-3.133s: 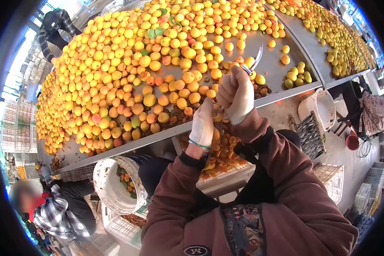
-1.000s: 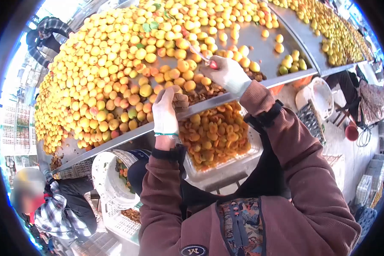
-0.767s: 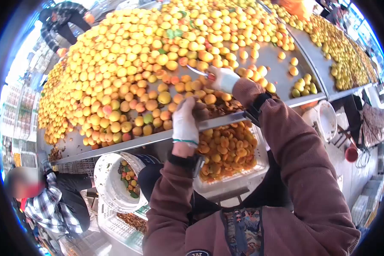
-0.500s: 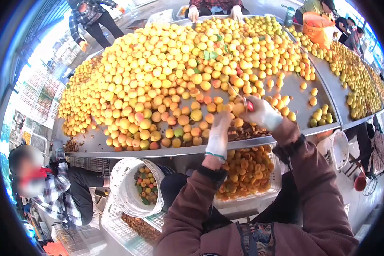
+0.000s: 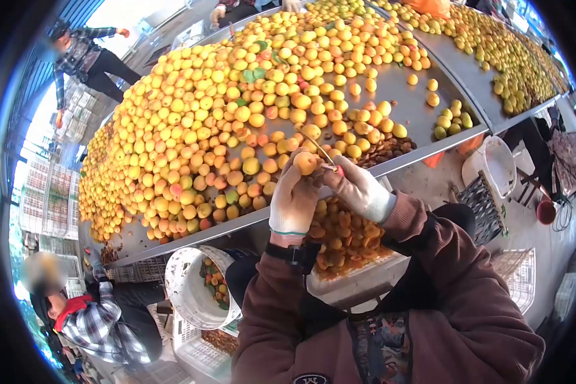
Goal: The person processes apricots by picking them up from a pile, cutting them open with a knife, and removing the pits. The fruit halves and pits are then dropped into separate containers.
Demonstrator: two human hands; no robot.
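Note:
My left hand (image 5: 292,203), in a pale glove, is closed around a yellow-orange apricot (image 5: 306,163) held up in its fingertips. Gripped in my gloved right hand (image 5: 363,193) is a small knife (image 5: 338,170) with a red handle. Its thin blade slants up and left, just right of the apricot. Both hands meet near the front edge of a metal table (image 5: 419,155) heaped with whole apricots (image 5: 192,121). Below them, halved apricots (image 5: 342,240) fill a light-coloured crate (image 5: 365,272) in front of my lap.
A white bucket (image 5: 180,281) with some fruit and leaves stands to the left. Brown apricot stones (image 5: 387,150) lie along the table's front edge. One person (image 5: 112,320) sits at lower left; another (image 5: 86,57) stands at far left. A white tub (image 5: 493,163) is at right.
The view has turned, shifting the table leftward and up. My hands are now closer together and a little lower, with the apricot showing plainly in the left.

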